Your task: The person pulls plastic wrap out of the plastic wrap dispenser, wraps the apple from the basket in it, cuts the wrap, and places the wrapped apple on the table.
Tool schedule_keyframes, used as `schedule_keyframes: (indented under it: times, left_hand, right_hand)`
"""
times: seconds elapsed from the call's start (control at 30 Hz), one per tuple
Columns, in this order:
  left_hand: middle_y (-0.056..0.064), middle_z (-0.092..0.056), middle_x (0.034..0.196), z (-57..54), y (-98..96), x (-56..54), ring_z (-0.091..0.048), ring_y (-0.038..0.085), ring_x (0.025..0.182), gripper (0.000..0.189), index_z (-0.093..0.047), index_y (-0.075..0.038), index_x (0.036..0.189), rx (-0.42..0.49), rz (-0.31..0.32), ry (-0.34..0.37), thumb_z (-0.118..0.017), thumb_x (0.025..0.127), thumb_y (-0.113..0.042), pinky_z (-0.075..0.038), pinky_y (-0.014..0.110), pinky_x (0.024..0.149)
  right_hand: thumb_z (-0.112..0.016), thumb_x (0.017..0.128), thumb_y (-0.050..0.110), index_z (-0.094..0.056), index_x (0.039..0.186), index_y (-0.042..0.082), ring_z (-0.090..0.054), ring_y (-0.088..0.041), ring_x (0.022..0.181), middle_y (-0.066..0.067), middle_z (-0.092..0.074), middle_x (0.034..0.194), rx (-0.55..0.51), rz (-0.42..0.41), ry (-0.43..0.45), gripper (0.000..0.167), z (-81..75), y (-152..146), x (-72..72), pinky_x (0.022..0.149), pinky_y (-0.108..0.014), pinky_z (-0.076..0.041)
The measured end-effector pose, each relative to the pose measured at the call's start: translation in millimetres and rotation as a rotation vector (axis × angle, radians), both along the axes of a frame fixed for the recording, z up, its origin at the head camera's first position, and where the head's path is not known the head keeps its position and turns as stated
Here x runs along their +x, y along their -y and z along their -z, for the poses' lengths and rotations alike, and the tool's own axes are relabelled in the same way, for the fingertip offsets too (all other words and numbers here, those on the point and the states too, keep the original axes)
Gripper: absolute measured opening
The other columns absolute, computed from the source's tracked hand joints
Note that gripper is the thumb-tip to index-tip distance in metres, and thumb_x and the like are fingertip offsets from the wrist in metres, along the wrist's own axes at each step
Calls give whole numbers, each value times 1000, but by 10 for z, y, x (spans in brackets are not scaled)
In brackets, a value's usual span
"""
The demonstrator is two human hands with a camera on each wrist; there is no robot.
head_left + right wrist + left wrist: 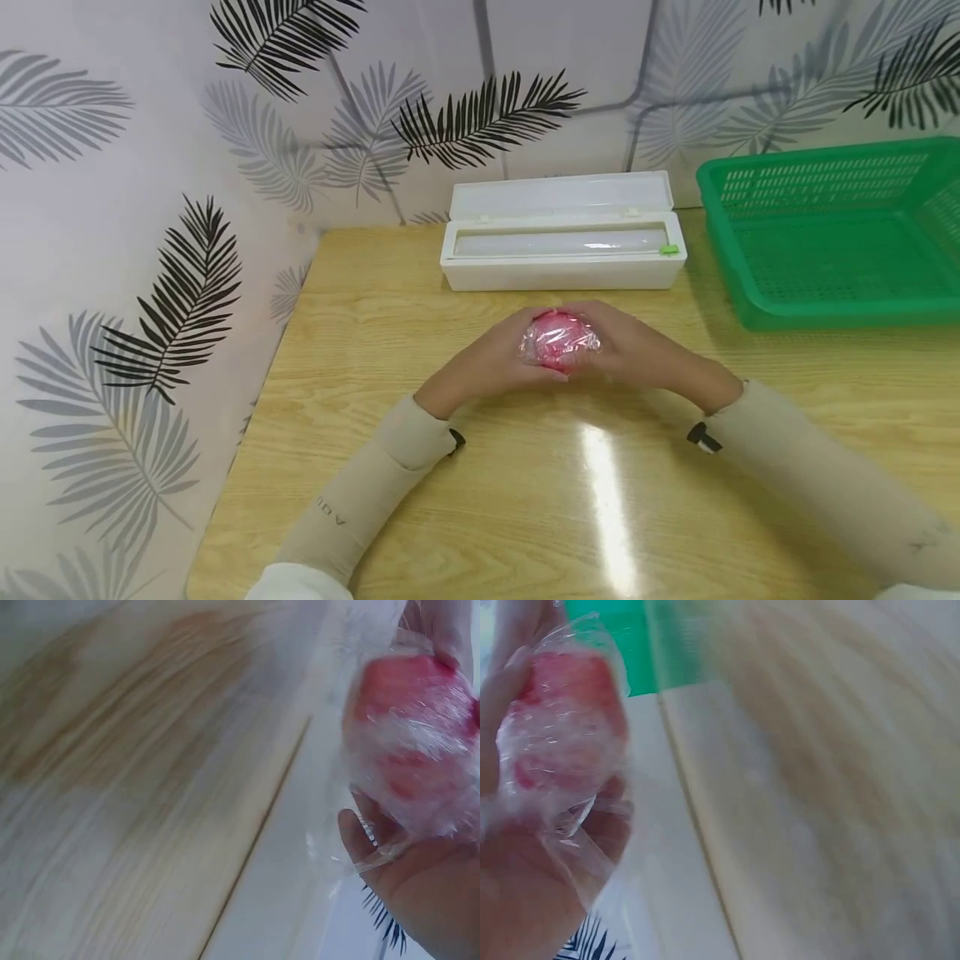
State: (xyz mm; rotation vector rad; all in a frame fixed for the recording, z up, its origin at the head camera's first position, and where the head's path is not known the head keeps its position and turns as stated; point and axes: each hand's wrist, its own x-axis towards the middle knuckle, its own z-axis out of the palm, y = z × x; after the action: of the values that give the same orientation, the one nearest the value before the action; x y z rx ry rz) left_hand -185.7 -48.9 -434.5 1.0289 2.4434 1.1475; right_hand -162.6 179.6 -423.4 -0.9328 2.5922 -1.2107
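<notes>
Between both hands is a round pink-red fruit (557, 337) wrapped in shiny cling film; its exact kind is unclear under the film. My left hand (497, 357) holds it from the left, and my right hand (637, 352) grips the opposite side, fingers curved round it. In the left wrist view the wrapped fruit (570, 724) has a loose tail of film lying over the left palm. The right wrist view shows film (375, 859) trailing off the fruit across the right fingers.
Behind the hands stands a white cling film dispenser (562, 273), its lid raised, with a film roll (555, 242) inside and a green slider (669, 249) on its edge. A green plastic basket (862, 312) is at the right. Leaf-patterned wall covering borders the wooden table (480, 517).
</notes>
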Motion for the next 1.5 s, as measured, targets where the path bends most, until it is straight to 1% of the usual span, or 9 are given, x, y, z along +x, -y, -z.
schedule_keyframes:
  times: [0.17,0.33,0.47,0.6,0.87,0.97,1.17,1.3,1.5]
  left_hand:
    - [-2,-42,132,-193,-43,75,-48,13,114,84,-30,-20,139,238,-32,81,-80,73,-32,-47,27,89]
    - [8,-39,134,-416,-84,223,-50,21,112,82,-24,-14,141,394,-60,171,-76,77,-11,-50,30,84]
    - [10,-37,134,-563,-132,343,-49,23,114,79,-20,-13,141,520,-63,204,-70,80,-3,-50,33,86]
    - [12,-35,133,-586,-241,388,-47,21,114,74,-17,-8,139,635,-61,163,-64,82,2,-50,36,87]
    - [10,-35,132,-448,-475,443,-45,20,114,80,-19,-7,134,798,-187,94,-68,81,-43,-51,38,84]
    - [14,-31,137,-504,-516,493,-42,22,117,85,-17,-1,133,816,-214,-17,-64,82,-50,-50,36,87]
    - [19,-24,140,-326,-531,363,-35,28,125,77,-23,-4,129,757,-216,-343,-59,83,-55,-46,37,92]
    - [21,-27,135,-305,-484,336,-38,32,122,67,-26,-5,123,662,-160,-555,-58,85,-50,-47,34,91]
    - [19,-35,125,-342,-387,293,-36,39,120,53,-34,-6,117,496,-68,-923,-54,87,-44,-37,42,101]
  right_hand:
    - [-67,87,21,-42,136,18,-45,-19,114,0,-45,128,-214,80,-53,56,-180,68,81,89,-41,-46]
    - [-59,87,-1,-39,133,1,-46,-23,110,-12,-42,128,-404,134,-104,50,-409,194,231,84,-34,-50]
    - [-49,92,-4,-34,131,-5,-49,-23,105,-18,-42,125,-569,164,-68,42,-564,298,340,77,-27,-53]
    - [-41,96,2,-35,129,-5,-52,-22,99,-16,-45,121,-712,230,-46,34,-596,388,376,72,-26,-54]
    - [-36,97,11,-43,118,-12,-52,-18,84,-11,-52,103,-882,415,-105,32,-563,607,367,64,-20,-51]
    - [-35,98,15,-47,116,-8,-54,-19,80,-13,-53,101,-923,442,-109,33,-504,633,325,59,-22,-52]
    - [-36,98,21,-52,105,0,-53,-24,82,-14,-54,101,-965,483,-81,28,-451,653,278,61,-25,-52]
    - [-34,98,21,-50,94,-1,-55,-24,86,-10,-57,102,-940,535,-28,27,-504,664,322,64,-26,-53]
    - [-30,99,21,-54,102,-2,-54,-20,86,-6,-56,97,-837,605,135,33,-614,664,387,64,-24,-53]
